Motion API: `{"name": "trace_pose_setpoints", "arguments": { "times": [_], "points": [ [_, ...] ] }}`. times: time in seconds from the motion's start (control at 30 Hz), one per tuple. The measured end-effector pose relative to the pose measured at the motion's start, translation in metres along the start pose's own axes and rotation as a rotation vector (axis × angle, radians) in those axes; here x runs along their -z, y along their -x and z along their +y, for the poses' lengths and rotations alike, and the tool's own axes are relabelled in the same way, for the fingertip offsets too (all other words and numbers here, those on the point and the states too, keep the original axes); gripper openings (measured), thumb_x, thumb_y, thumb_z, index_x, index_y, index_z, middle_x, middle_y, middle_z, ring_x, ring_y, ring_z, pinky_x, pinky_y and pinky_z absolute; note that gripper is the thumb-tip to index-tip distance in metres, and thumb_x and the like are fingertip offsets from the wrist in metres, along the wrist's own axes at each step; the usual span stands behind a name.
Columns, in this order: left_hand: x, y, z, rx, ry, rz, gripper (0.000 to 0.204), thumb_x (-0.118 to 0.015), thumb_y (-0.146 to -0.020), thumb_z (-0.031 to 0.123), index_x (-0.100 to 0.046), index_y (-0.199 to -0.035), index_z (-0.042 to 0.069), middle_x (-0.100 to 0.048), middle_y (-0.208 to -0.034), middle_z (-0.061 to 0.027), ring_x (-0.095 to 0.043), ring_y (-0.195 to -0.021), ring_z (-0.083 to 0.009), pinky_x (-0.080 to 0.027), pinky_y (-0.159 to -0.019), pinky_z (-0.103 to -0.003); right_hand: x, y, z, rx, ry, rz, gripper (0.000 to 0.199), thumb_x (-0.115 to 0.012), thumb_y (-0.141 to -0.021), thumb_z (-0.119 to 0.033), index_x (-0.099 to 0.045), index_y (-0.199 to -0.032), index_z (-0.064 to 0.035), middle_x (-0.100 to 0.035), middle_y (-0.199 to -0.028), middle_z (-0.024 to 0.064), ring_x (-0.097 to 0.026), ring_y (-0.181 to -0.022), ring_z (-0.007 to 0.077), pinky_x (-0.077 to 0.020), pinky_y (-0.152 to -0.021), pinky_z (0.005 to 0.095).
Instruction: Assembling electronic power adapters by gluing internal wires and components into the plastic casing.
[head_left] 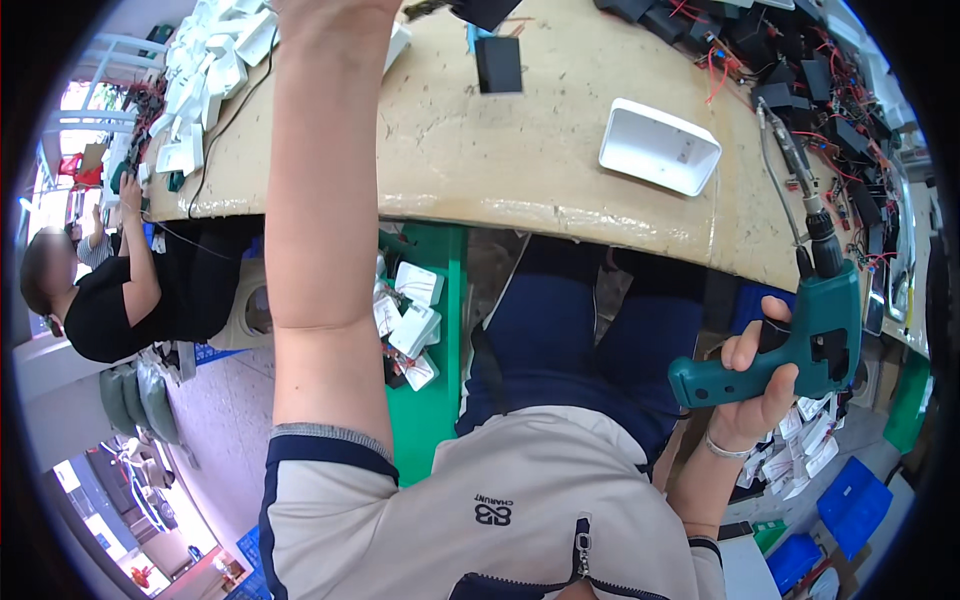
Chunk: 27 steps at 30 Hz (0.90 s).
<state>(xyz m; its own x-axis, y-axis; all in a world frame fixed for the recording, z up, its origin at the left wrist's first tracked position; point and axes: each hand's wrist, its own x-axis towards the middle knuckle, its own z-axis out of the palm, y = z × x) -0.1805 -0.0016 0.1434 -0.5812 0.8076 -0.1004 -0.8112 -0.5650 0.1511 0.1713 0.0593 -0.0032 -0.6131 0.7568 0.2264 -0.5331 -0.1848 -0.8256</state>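
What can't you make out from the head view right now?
- Left hand: cut off by the top edge; grip unknown.
- Teal pistol-grip electric screwdriver in the right hand: its bit is too thin to see.
- White rectangular plastic tray: inside details too small.

Bright, even daylight fills the scene; its strongest source is the blown-out window area at the far left, beyond the bench's [520,150] left end. The beige benchtop is evenly lit with soft glare near its front edge. Under that edge lies deep shadow. Fisheye distortion bows the bench edge strongly, and a black vignette rings the frame. Focus is sharp centrally, softer toward the rim.
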Motion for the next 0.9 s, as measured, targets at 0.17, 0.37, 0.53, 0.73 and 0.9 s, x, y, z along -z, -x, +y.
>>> {"name": "trace_pose_setpoints", "arguments": {
  "times": [0.17, 0.37, 0.53, 0.73, 0.9],
  "points": [
    [0.025, -0.065, 0.006, -0.659, -0.939, -0.432, 0.012, -0.057, -0.083, 0.01, -0.059, -0.092, 0.003, -0.061, -0.075, -0.005, -0.057, -0.067, -0.0123, -0.046, -0.063, -0.022, -0.001, -0.004, -0.003, 0.052, 0.02, 0.03, 0.058, -0.055, -0.084, -0.028, -0.029, -0.126, 0.0019, -0.043, -0.122, 0.0199, -0.049, -0.067, 0.0128, -0.0443, -0.057, 0.0248],
    [0.043, -0.08, -0.009, -0.482, -1.069, -0.07, 0.011, -0.057, -0.083, 0.014, -0.057, -0.089, 0.005, -0.06, -0.077, -0.004, -0.057, -0.07, -0.013, -0.044, -0.062, -0.025, 0.003, -0.001, -0.004, 0.054, 0.008, 0.089, 0.058, -0.056, -0.084, -0.025, -0.027, -0.128, 0.0, -0.044, -0.119, 0.0199, -0.05, -0.067, 0.0131, -0.0463, -0.058, 0.0259],
    [0.055, -0.098, 0.002, -0.363, -0.864, 0.109, 0.01, -0.054, -0.085, 0.015, -0.054, -0.091, 0.008, -0.057, -0.076, -0.0018, -0.057, -0.07, -0.0154, -0.046, -0.062, -0.029, 0.007, -0.004, -0.003, 0.051, -0.003, 0.116, 0.058, -0.056, -0.084, -0.025, -0.028, -0.128, -0.0016, -0.045, -0.118, 0.0197, -0.05, -0.066, 0.0125, -0.0465, -0.056, 0.0253],
    [0.039, -0.095, 0.032, -0.428, -0.532, -0.202, 0.004, -0.054, -0.082, 0.004, -0.057, -0.081, 0.001, -0.058, -0.074, -0.0053, -0.051, -0.066, -0.0144, -0.042, -0.066, -0.028, 0.01, -0.003, -0.004, 0.053, -0.018, 0.11, 0.058, -0.056, -0.084, -0.024, -0.028, -0.128, -0.0013, -0.045, -0.118, 0.0198, -0.05, -0.066, 0.0121, -0.0462, -0.056, 0.0249],
    [0.026, -0.052, 0.033, -0.84, -0.86, -0.184, 0.008, -0.053, -0.086, 0.015, -0.055, -0.087, 0.007, -0.055, -0.072, -0.0003, -0.051, -0.059, -0.0064, -0.043, -0.052, -0.021, 0.011, -0.002, -0.003, 0.043, -0.028, 0.126, 0.058, -0.057, -0.083, -0.025, -0.028, -0.128, -0.0009, -0.044, -0.119, 0.02, -0.05, -0.066, 0.0121, -0.0459, -0.056, 0.0249]
  ]
}}
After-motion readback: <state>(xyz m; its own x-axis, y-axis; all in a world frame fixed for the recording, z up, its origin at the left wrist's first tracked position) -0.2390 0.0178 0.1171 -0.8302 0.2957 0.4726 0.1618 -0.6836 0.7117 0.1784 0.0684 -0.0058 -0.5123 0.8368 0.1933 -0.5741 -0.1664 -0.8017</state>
